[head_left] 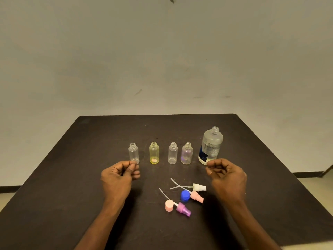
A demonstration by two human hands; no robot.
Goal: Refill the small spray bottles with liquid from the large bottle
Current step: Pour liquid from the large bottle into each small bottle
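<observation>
Several small uncapped spray bottles stand in a row on the dark table (pixel 72 168): a clear one (pixel 133 152), a yellow one (pixel 154 152), another clear one (pixel 172 153) and a faintly purple one (pixel 186 153). The large clear bottle (pixel 211 145) with a white label stands uncapped to their right. My left hand (pixel 119 175) hovers just in front of the leftmost bottle with fingers loosely curled and nothing in it. My right hand (pixel 227 175) hovers in front of the large bottle, also loosely curled and holding nothing.
Loose spray heads with dip tubes lie between my hands: a white one (pixel 199 187), a pink one (pixel 197 196) and a purple one (pixel 183 210). A blue cap (pixel 185 195) and a pink cap (pixel 169 205) lie among them. A pale wall rises behind the table.
</observation>
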